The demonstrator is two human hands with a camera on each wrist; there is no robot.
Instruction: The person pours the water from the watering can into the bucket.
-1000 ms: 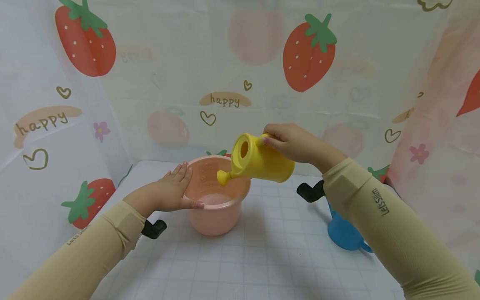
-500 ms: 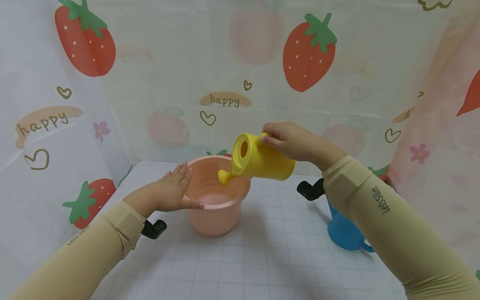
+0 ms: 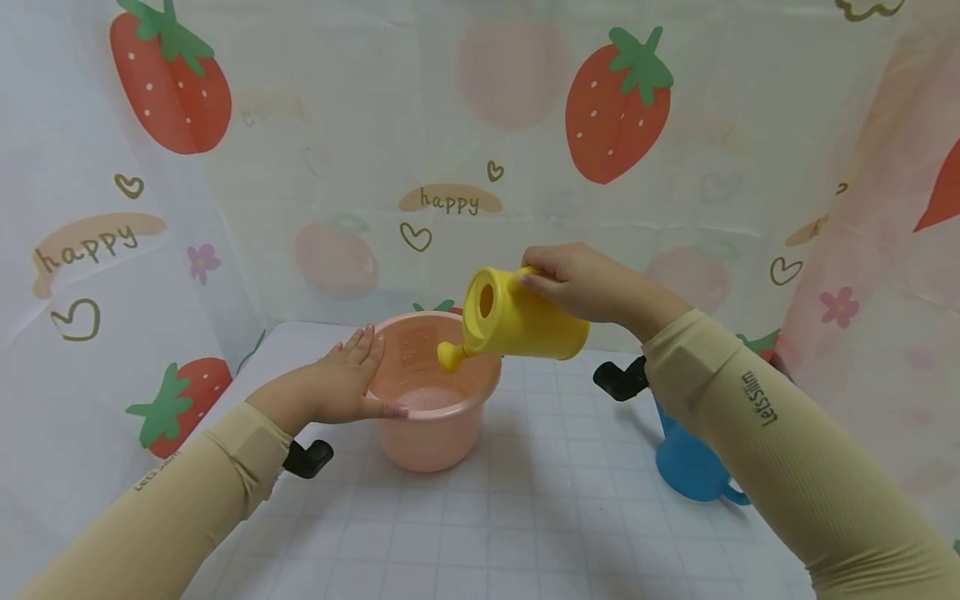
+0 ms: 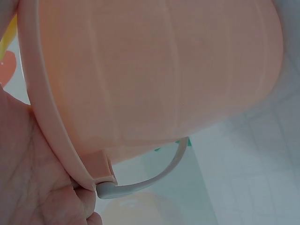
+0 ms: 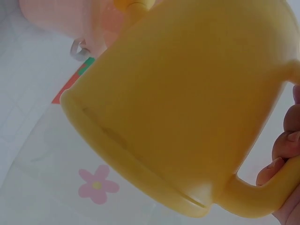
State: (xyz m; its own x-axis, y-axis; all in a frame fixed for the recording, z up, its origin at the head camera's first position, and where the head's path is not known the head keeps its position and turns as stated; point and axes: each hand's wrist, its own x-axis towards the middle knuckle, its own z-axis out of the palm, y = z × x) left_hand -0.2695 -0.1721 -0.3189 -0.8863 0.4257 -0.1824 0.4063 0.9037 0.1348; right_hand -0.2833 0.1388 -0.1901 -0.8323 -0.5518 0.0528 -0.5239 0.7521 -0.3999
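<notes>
Gripping the watering can [image 3: 528, 325] in the right hand [image 3: 576, 280], tip slowly over the bucket [image 3: 427, 442] to its left. Brace the rim [image 3: 442, 412] with the left hand [image 3: 340, 386], spread wide.

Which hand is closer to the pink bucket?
The left hand: it rests on the rim of the pink bucket. The right hand is higher, off to the bucket's right, gripping the yellow watering can.

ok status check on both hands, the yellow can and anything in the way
Right hand gripping yellow watering can, tipped, spout over pink bucket. Left hand resting on bucket rim. Nothing visibly blocking; blue container partly hidden behind right sleeve.
</notes>
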